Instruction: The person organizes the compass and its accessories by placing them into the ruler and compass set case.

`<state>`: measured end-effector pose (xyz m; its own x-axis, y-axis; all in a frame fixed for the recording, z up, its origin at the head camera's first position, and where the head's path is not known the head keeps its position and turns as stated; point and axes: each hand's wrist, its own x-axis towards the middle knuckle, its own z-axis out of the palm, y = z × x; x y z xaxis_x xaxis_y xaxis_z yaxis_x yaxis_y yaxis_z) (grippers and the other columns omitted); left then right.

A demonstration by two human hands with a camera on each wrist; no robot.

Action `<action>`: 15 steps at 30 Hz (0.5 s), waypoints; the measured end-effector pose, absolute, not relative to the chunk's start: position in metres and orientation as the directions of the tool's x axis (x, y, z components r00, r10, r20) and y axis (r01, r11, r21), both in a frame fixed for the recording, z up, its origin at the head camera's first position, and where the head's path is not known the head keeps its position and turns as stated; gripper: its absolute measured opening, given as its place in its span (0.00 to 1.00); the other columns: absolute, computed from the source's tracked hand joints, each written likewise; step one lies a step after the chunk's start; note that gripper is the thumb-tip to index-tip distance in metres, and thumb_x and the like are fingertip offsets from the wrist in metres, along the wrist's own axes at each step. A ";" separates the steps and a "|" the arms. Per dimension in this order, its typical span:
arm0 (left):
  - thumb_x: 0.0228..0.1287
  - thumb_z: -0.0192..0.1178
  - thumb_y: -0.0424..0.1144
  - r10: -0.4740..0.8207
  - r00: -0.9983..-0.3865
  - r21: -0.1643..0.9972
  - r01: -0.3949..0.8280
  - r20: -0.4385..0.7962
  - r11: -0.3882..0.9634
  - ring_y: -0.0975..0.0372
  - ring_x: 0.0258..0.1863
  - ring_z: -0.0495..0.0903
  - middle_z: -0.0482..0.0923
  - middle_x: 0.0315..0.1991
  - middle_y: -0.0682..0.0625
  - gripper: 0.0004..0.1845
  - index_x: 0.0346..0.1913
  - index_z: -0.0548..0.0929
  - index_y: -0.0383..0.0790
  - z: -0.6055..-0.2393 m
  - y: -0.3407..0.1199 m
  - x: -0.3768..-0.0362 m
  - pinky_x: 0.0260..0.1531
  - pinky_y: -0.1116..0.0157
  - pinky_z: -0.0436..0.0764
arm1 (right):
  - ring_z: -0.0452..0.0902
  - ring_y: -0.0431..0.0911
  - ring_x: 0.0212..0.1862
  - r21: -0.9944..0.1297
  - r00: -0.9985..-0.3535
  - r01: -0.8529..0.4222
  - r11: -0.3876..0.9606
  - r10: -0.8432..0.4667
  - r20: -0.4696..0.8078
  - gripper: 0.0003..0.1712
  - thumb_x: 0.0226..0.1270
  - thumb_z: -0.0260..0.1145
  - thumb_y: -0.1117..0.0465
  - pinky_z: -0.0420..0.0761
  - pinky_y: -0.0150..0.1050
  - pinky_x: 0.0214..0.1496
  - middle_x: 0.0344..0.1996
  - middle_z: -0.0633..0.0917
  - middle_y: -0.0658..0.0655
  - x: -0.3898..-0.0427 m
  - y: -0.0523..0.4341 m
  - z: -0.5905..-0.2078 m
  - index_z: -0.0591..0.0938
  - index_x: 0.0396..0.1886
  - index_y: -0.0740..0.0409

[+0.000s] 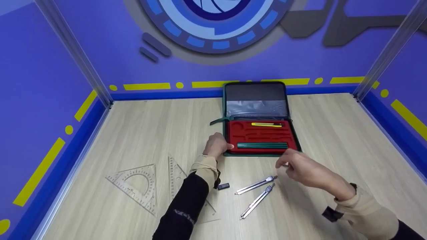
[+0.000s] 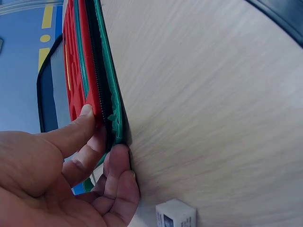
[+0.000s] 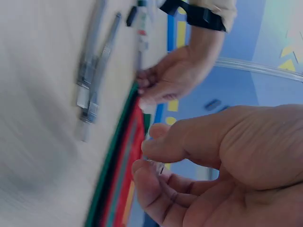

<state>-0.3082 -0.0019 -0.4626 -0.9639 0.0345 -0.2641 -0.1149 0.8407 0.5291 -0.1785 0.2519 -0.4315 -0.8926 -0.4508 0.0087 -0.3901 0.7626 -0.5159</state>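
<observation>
An open zip case with a dark green edge (image 1: 260, 154) holds a red moulded tray (image 1: 242, 135). My left hand (image 1: 217, 145) grips its near left corner; in the left wrist view the thumb (image 2: 85, 113) presses the red tray and the other fingers curl at the green edge. A dark green ribbed bar (image 1: 262, 145) and a yellow utility knife (image 1: 267, 124) lie in the tray. My right hand (image 1: 302, 168) hovers off the case's near right corner. It pinches a small clear piece (image 3: 156, 166), mostly hidden by the fingertips, kind unclear.
Two metal compasses (image 1: 255, 185) (image 1: 257, 202) lie in front of the case. A small dark block (image 1: 223, 186) sits beside the left wrist. Left of that arm are a clear set square with protractor (image 1: 151, 186) and another clear set square (image 1: 171, 176). Blue-purple walls enclose the table.
</observation>
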 end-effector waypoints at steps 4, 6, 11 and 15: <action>0.62 0.76 0.45 0.024 -0.962 0.522 -0.126 -0.272 0.843 0.54 0.47 0.85 0.86 0.49 0.39 0.23 0.52 0.86 0.30 -0.464 -0.001 -0.308 0.48 0.58 0.83 | 0.76 0.49 0.40 -0.488 -0.893 -0.418 0.767 -0.446 0.064 0.21 0.58 0.60 0.84 0.81 0.40 0.37 0.41 0.80 0.56 -0.186 0.251 -0.415 0.88 0.45 0.64; 0.62 0.76 0.45 0.011 -0.958 0.520 -0.146 -0.287 0.842 0.54 0.47 0.85 0.86 0.50 0.39 0.23 0.52 0.86 0.31 -0.463 -0.001 -0.308 0.48 0.57 0.83 | 0.77 0.48 0.40 -0.472 -0.888 -0.436 0.766 -0.452 0.086 0.20 0.60 0.60 0.83 0.82 0.41 0.37 0.42 0.81 0.56 -0.190 0.250 -0.408 0.87 0.46 0.64; 0.63 0.75 0.46 0.002 -0.954 0.517 -0.160 -0.299 0.841 0.53 0.49 0.84 0.85 0.51 0.39 0.23 0.53 0.86 0.32 -0.462 -0.001 -0.308 0.49 0.57 0.83 | 0.78 0.47 0.40 -0.462 -0.876 -0.466 0.754 -0.467 0.122 0.17 0.64 0.63 0.81 0.83 0.42 0.38 0.45 0.83 0.60 -0.203 0.250 -0.395 0.87 0.49 0.65; 0.63 0.75 0.45 0.005 -0.955 0.525 -0.159 -0.296 0.836 0.53 0.49 0.84 0.85 0.51 0.39 0.24 0.53 0.86 0.31 -0.462 -0.002 -0.309 0.50 0.57 0.82 | 0.77 0.46 0.39 -0.452 -0.866 -0.492 0.744 -0.472 0.165 0.16 0.65 0.65 0.80 0.81 0.41 0.37 0.43 0.84 0.59 -0.214 0.251 -0.390 0.87 0.49 0.65</action>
<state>-0.3090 -0.0021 -0.4616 -0.9552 0.0047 -0.2960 -0.1586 0.8361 0.5251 -0.2136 0.2505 -0.3902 -0.8659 -0.4723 0.1646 -0.4918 0.7441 -0.4522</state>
